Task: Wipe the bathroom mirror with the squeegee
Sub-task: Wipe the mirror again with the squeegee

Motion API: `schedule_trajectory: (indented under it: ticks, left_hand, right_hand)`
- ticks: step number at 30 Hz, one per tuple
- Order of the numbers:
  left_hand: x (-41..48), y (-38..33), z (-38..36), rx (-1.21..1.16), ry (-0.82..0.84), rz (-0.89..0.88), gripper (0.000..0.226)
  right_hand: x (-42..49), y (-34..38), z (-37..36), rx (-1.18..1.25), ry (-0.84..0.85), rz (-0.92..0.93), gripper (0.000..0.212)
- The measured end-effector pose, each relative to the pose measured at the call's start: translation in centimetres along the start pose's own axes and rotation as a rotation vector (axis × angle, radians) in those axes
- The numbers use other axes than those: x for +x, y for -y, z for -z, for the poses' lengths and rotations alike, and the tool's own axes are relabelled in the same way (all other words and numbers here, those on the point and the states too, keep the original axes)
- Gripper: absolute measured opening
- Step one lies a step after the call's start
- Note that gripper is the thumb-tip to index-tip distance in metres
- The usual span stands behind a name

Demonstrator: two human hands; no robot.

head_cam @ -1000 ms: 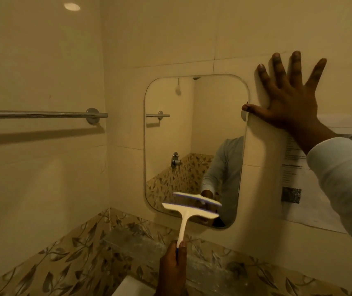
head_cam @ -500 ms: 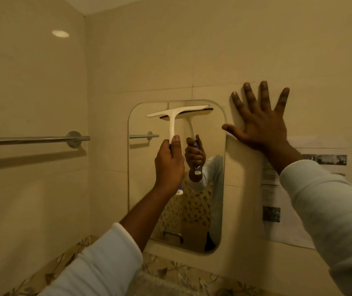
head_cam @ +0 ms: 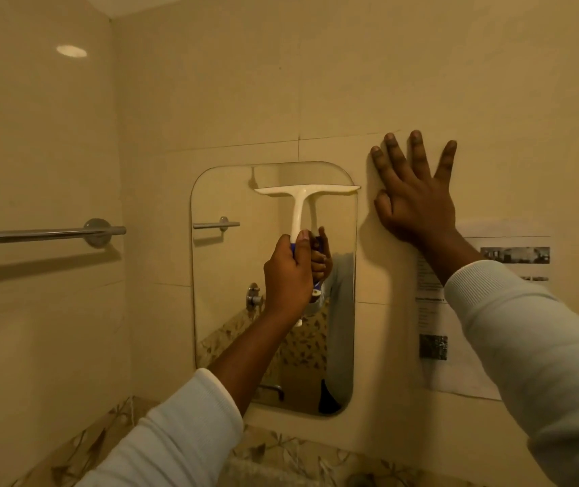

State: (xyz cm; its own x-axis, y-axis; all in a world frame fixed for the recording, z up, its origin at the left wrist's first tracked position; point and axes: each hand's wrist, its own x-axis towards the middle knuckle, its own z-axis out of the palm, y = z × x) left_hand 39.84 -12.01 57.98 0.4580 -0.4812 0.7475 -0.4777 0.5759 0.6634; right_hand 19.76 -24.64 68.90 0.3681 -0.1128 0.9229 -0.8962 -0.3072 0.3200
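A rounded rectangular mirror (head_cam: 217, 311) hangs on the beige tiled wall. My left hand (head_cam: 286, 274) grips the handle of a white squeegee (head_cam: 302, 195) with a blue grip. Its blade lies level against the upper right part of the glass, reaching the mirror's right edge. My right hand (head_cam: 414, 198) presses flat on the wall just right of the mirror's top corner, fingers spread. The mirror reflects my hand, the squeegee and a grey sleeve.
A chrome towel bar (head_cam: 45, 233) runs along the left wall at mirror height. A printed paper notice (head_cam: 456, 349) is stuck to the wall right of the mirror. Leaf-patterned tiles (head_cam: 281, 451) form a ledge below.
The squeegee rose from the mirror's bottom to its top, then shifted right and slightly down the glass. My right hand stays pressed on the wall. The camera tilted upward.
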Motion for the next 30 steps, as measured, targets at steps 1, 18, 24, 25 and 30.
schedule_trajectory:
  ticks: [1, 18, 24, 25, 30]
  left_hand:
    - [-0.6, 0.2, -0.1, -0.012, 0.005, 0.0, 0.027]
    - [-12.5, 10.2, 1.8, 0.012, 0.099, 0.167, 0.024]
    - [-16.0, 13.0, 2.4, 0.0, 0.084, 0.235, 0.031]
    - [-16.6, 13.3, 2.5, 0.013, 0.073, 0.234, 0.031]
    - [-19.9, 15.5, 3.2, 0.132, 0.104, 0.289, 0.025]
  right_hand:
    - [0.0, 0.0, 0.0, 0.0, 0.0, 0.0, 0.075]
    - [0.1, 0.5, 0.3, 0.008, 0.038, -0.015, 0.087]
    - [0.1, 0.5, 0.3, 0.01, 0.033, -0.015, 0.091]
    - [0.0, 0.5, 0.2, 0.008, 0.031, -0.015, 0.092]
    - [0.1, 0.5, 0.0, 0.0, 0.014, -0.011, 0.092]
